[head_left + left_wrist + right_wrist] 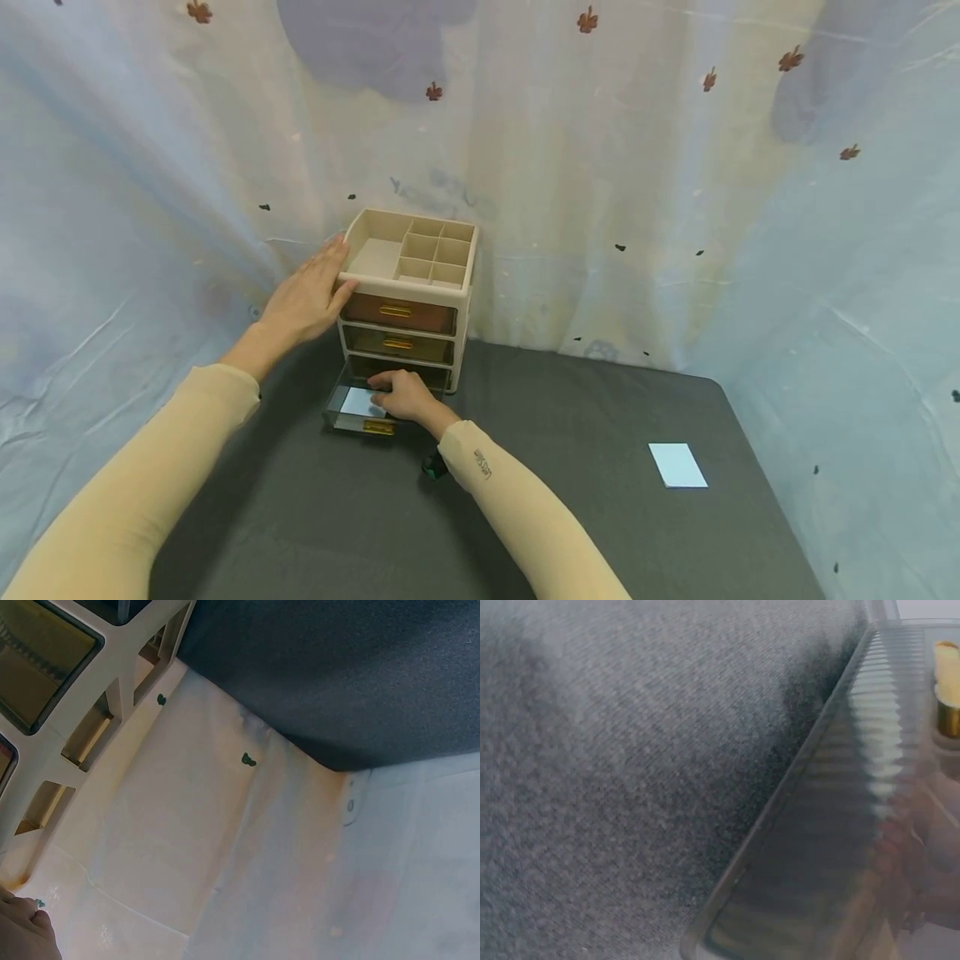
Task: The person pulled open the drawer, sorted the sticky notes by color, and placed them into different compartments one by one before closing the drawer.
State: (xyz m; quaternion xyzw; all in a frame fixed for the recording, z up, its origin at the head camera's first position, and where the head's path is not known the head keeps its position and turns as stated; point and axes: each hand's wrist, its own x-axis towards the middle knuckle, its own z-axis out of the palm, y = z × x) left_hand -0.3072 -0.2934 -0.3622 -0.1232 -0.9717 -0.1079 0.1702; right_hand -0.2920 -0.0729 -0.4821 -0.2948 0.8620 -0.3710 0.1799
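Observation:
A beige desktop organizer (465,312) stands against the curtain, its bottom smoky clear drawer (335,398) pulled out. Flat inside that drawer lies a white paper pad (358,402). My right hand (408,396) reaches into the drawer from the right, thumb and fingers apart over the pad's right side. In the right wrist view the drawer's ribbed wall (889,735) and gold handle (949,694) show close up. My left hand (307,292) rests against the organizer's upper left side, fingers straight and thumb at the front rim. Only part of the left hand (26,926) shows in the left wrist view.
A second white pad (678,465) lies on the dark grey table (570,433) to the right. Two upper drawers with gold handles (396,311) are closed. The organizer's top tray (375,258) has several compartments. A patterned curtain (555,167) surrounds the table's back and sides.

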